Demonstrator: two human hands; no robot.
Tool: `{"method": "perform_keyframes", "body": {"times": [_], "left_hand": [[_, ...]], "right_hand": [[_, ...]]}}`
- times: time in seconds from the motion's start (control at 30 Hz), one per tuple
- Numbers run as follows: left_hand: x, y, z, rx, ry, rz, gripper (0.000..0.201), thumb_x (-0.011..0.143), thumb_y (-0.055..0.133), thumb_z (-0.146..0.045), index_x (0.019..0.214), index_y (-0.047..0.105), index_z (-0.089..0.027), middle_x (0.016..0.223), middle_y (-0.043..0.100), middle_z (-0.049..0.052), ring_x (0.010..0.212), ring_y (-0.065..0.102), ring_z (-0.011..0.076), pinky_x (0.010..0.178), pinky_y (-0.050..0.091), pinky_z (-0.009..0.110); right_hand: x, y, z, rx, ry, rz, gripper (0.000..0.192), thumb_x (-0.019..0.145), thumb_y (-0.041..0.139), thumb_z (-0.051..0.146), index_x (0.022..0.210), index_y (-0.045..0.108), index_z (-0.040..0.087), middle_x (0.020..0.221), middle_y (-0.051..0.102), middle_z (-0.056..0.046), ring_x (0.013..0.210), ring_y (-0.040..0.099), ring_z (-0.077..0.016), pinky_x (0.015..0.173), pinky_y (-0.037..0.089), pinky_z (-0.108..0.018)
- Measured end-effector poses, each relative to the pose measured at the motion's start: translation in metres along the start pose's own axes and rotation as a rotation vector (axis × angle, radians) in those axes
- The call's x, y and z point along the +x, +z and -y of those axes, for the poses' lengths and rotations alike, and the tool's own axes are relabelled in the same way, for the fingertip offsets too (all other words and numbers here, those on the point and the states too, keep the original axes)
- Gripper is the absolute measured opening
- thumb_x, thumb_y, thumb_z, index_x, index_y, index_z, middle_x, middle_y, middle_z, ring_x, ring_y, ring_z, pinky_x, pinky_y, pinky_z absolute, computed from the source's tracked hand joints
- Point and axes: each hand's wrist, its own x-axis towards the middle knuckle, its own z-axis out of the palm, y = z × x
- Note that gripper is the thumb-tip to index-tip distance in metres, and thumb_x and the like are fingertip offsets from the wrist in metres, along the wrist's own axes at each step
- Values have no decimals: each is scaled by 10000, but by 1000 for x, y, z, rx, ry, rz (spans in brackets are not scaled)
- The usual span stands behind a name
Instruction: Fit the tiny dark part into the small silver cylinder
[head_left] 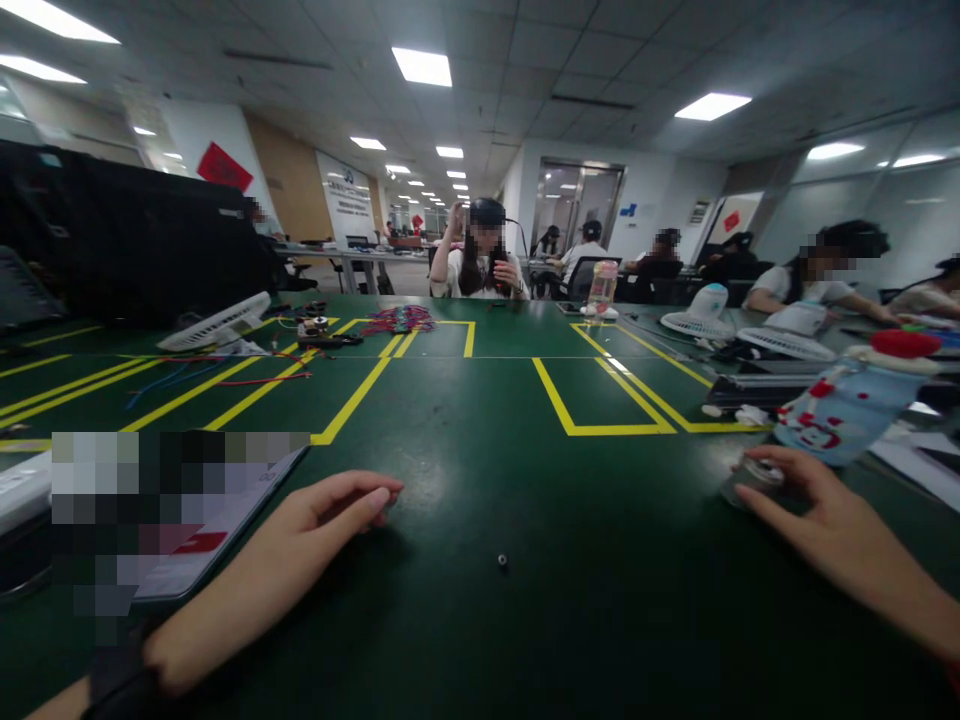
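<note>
My left hand (330,512) lies flat on the dark green table (480,620), fingers together and stretched toward the middle, holding nothing. A tiny dark round part (502,560) sits on the table between my hands, apart from both. My right hand (810,510) rests on the table at the right, its fingers curled over a small round silvery object (752,477). Just behind that hand lies a light blue bottle (847,405) with red marks and a red cap, tipped on its side.
A card or tablet (217,520) lies left of my left hand. Yellow tape lines (600,428) mark boxes on the table. White desk fans (217,325), coloured wires (397,320) and a clear bottle (602,287) sit farther back. Other people sit across and at the right.
</note>
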Motion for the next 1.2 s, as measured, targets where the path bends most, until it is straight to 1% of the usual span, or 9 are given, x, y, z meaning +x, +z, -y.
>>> {"method": "perform_keyframes", "body": {"times": [0.13, 0.27, 0.4, 0.47, 0.57, 0.7, 0.87, 1.03, 1.2], "left_hand": [[6, 10, 3, -41, -25, -38, 339, 879, 506, -508, 1013, 659, -236, 874, 685, 15, 872, 620, 236, 775, 437, 330], [2, 17, -6, -14, 1, -61, 320, 879, 512, -497, 985, 668, -238, 870, 682, 6, 860, 607, 227, 764, 425, 315], [-2, 17, -10, 35, 20, -67, 310, 890, 500, -493, 951, 664, -238, 841, 666, -1, 839, 595, 221, 759, 409, 312], [-2, 16, -7, 40, 33, -52, 296, 891, 503, -490, 954, 655, -244, 876, 669, -4, 854, 597, 218, 774, 403, 314], [-2, 15, -1, 42, 38, -44, 287, 891, 505, -487, 961, 647, -248, 907, 671, -5, 876, 602, 221, 785, 400, 318], [-4, 15, -2, 48, 36, -42, 295, 898, 487, -490, 945, 652, -251, 882, 663, -9, 863, 609, 218, 766, 407, 310], [-3, 19, -4, 54, 60, -33, 276, 897, 492, -474, 932, 661, -258, 907, 669, -7, 875, 614, 220, 766, 424, 309], [-1, 20, -3, 62, 81, -17, 254, 902, 494, -452, 945, 657, -262, 957, 672, -2, 926, 613, 225, 815, 423, 324], [-3, 18, -4, 48, 71, -21, 251, 900, 502, -448, 934, 658, -255, 957, 672, 2, 923, 615, 224, 815, 422, 324]], "right_hand": [[4, -1, -7, -187, -13, -74, 678, 759, 520, 617, 1268, 431, 179, 1135, 571, -162, 915, 610, -280, 764, 483, -410], [-12, 14, 51, -326, -381, -379, 762, 719, 583, 595, 1318, 396, 162, 1374, 394, -158, 1270, 346, -368, 1018, 283, -566], [-45, 42, 139, -30, -760, 33, 517, 848, 530, 406, 1333, 408, 277, 1322, 458, -49, 1196, 430, -195, 1000, 380, -396], [-59, 59, 176, 104, -814, 265, 430, 859, 537, 369, 1280, 478, 303, 1228, 525, -19, 1100, 479, -153, 935, 425, -331], [-63, 73, 203, 216, -831, 413, 184, 893, 494, 314, 1018, 624, 282, 1013, 600, 14, 948, 514, -116, 846, 438, -280], [-35, 48, 173, 140, -731, 229, 220, 924, 408, 296, 987, 607, 226, 977, 603, -15, 910, 535, -115, 828, 425, -279], [16, -10, 63, -369, -388, -240, 324, 887, 391, 417, 992, 559, 162, 974, 599, -99, 870, 557, -215, 786, 403, -362], [31, -18, -17, -376, 0, -111, 310, 870, 344, 450, 929, 503, 191, 832, 601, -85, 662, 570, -205, 639, 406, -329], [24, -14, -12, -289, 51, -179, 370, 850, 336, 503, 1012, 491, 208, 892, 620, -78, 730, 606, -207, 654, 430, -307]]}}
